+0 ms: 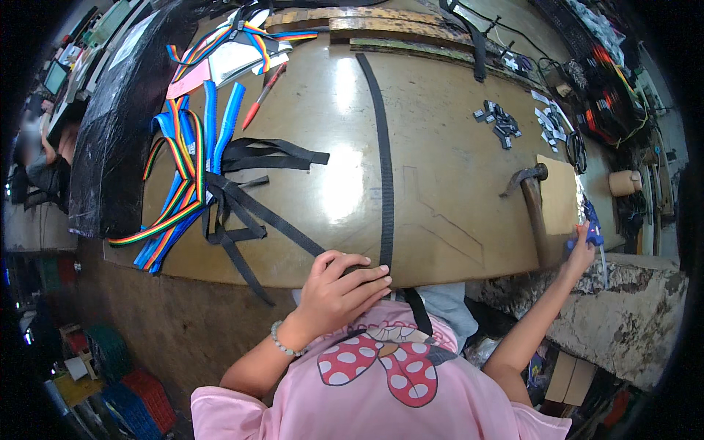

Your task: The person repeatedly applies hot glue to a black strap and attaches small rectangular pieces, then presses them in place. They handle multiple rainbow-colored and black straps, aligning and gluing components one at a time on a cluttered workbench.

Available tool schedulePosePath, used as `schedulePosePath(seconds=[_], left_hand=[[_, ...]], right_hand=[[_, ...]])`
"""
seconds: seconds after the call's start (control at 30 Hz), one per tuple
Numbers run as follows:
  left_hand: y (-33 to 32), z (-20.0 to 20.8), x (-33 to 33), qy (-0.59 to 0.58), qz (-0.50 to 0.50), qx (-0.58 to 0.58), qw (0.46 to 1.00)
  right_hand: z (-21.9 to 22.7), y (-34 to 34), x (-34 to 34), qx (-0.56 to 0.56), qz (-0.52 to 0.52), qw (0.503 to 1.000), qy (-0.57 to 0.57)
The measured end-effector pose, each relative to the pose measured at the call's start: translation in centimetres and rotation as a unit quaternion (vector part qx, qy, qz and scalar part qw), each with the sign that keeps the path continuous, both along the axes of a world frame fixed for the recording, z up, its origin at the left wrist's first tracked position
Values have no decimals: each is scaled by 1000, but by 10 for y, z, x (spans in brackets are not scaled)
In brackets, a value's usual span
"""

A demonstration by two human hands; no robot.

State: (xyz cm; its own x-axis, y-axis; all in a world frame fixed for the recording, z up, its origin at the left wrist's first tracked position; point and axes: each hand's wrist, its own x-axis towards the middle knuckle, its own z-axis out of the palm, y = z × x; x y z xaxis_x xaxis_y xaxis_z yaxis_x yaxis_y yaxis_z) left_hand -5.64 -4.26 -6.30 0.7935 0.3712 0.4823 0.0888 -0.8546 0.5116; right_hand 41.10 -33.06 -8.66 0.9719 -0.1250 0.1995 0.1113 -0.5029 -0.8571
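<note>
A long black webbing strap (383,147) runs from the back of the table to its front edge. There my left hand (345,287) lies over the near part, fingers together, gripping it; the fingertips and thumb are partly hidden. A second black strap (275,220) leads from the pile on the left to under this hand, and a strap end (418,312) hangs below the edge against my shirt. Far to the right, my right hand (581,253) is closed round a blue glue gun (595,235), with a pale glue stick (605,270) sticking out behind.
Blue and rainbow-striped straps (180,191) lie heaped at left, near a red pen (264,95). A hammer (532,198) rests beside a tan sheet (559,194). Small dark buckles (500,123) are piled at the back right. Wooden bars (400,31) line the far edge.
</note>
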Motion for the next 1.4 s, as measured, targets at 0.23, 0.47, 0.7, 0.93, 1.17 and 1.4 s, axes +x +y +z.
schedulePosePath(seconds=[0.23,0.47,0.7,0.93,1.17,1.4], left_hand=[[-1,-2,-3,1,4,8,1000],[-1,-3,-2,5,0,8,1000],[-1,-2,-2,0,5,0,1000],[0,-1,-2,1,-4,-5,1000],[0,1,-2,8,-4,-11,1000],[0,-3,-2,-3,-6,-20,1000]], right_hand=[[50,73,-30,-399,15,908,-126],[100,172,-182,1,536,844,29],[88,221,-182,-124,645,754,11],[85,234,-178,-150,669,728,-13],[86,253,-168,-123,667,734,-36],[88,211,-170,-173,596,734,-274]])
